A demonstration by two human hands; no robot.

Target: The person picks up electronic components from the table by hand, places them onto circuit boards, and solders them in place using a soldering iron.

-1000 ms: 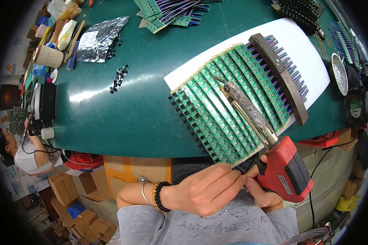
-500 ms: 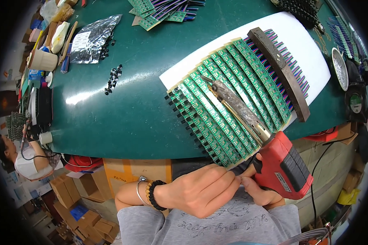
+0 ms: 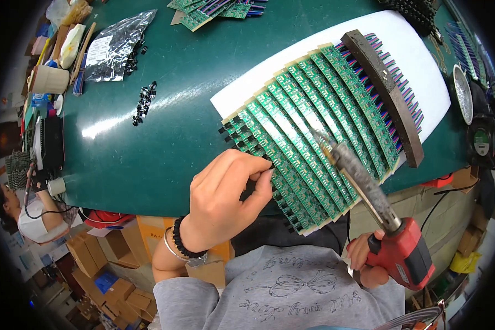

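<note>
Green circuit boards (image 3: 313, 118) lie overlapped in a fan on a white sheet (image 3: 245, 85). Small black components (image 3: 241, 132) line their left edge. Over that edge, my left hand (image 3: 220, 192) is closed in a pinch, thumb and forefinger tips at the boards; what they pinch is too small to make out. My right hand (image 3: 366, 258) is wrapped around the handle of a red and black soldering gun (image 3: 410, 256). Its long metal barrel points up and left, the tip above the middle of the boards.
A dark metal bar (image 3: 382, 91) rests across the boards' coloured wires. Loose black components (image 3: 144, 103) and a silver bag (image 3: 113, 52) are on the green table (image 3: 176, 148). At right stands a metal dish (image 3: 462, 94). Another person (image 3: 36, 212) is at far left.
My left hand has moved up and left from beside my right hand to the boards' component edge. The soldering gun has shifted down and right.
</note>
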